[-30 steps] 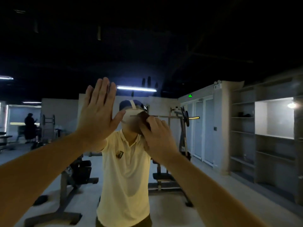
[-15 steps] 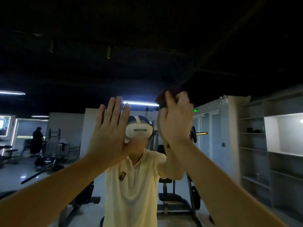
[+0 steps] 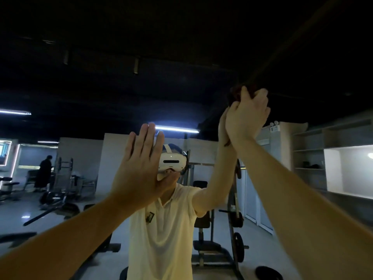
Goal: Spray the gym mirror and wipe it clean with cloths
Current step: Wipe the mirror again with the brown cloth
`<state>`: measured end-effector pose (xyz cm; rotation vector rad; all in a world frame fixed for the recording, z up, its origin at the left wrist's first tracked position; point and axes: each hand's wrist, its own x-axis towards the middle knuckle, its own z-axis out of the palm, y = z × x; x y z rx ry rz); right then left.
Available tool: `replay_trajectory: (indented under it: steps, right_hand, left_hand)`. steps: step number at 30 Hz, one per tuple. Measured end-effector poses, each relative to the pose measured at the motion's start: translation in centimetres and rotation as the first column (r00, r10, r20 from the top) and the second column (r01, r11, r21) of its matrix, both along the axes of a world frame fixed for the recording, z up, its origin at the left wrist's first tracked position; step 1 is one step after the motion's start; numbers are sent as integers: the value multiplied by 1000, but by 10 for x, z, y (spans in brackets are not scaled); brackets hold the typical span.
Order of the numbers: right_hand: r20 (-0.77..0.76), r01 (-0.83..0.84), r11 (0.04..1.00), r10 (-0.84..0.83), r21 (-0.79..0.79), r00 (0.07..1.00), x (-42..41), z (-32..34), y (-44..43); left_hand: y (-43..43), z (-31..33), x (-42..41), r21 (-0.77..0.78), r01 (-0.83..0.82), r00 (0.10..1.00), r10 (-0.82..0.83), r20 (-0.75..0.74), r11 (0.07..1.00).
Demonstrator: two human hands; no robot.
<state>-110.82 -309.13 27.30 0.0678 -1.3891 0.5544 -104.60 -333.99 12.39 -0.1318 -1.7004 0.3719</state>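
The left hand (image 3: 139,168) lies flat on the smooth glass of the mirror (image 3: 90,77), fingers straight and close together. Higher, to its right, the right hand (image 3: 246,116) curls round a crumpled dark cloth (image 3: 235,93), which is bunched above the fingers against the glass. A reflected white headset (image 3: 171,161) shows between the hands.

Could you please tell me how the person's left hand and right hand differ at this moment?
The left hand lies flat against the mirror with straight fingers, while the right hand curls its fingers round a dark cloth. The left hand holds nothing; the right hand grips the dark cloth. The left hand sits lower than the right hand, which is raised high. Both are bare and reach up to the mirror.
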Motion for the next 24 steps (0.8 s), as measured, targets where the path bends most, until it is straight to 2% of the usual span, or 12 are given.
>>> replay_trajectory:
  steps: [2,4,7,9,10,12,15,18,20,24]
  right_hand:
    - [-14,-89,989,92,120,996,11,-35,-30]
    - [-4,-141,919,153,368,988,24,-94,-51]
    - [-37,-82,720,148,689,988,26,-154,-44]
    - [-54,-22,575,114,818,992,20,-138,-31]
    - [-32,-27,569,93,822,995,18,-118,-26]
    - [-62,20,676,39,737,997,12,-68,-16]
    - [-78,64,899,-33,433,996,9,1,-10]
    - [-26,1,982,4,189,1000,14,14,-39]
    - [-38,-67,972,77,223,996,22,-16,-63]
    - [-11,-96,834,121,543,993,31,-123,-67]
  left_hand:
    - [1,-1,0,5,-1,1000,1,5,1000]
    - [1,-1,0,5,-16,1000,16,12,1000]
    - [1,-1,3,-11,-22,1000,22,19,1000]
    - [0,0,3,-16,-26,1000,26,17,1000]
    - [0,1,2,-16,-23,1000,23,15,1000]
    - [-1,1,-1,-8,-10,1000,10,10,1000]
    - [-2,0,-5,-1,4,1000,-4,22,1000]
    - [-4,-1,-5,6,15,1000,-15,19,1000]
    - [-3,-2,-4,14,16,1000,-16,22,1000]
    - [-3,-6,4,12,17,998,-18,61,1000]
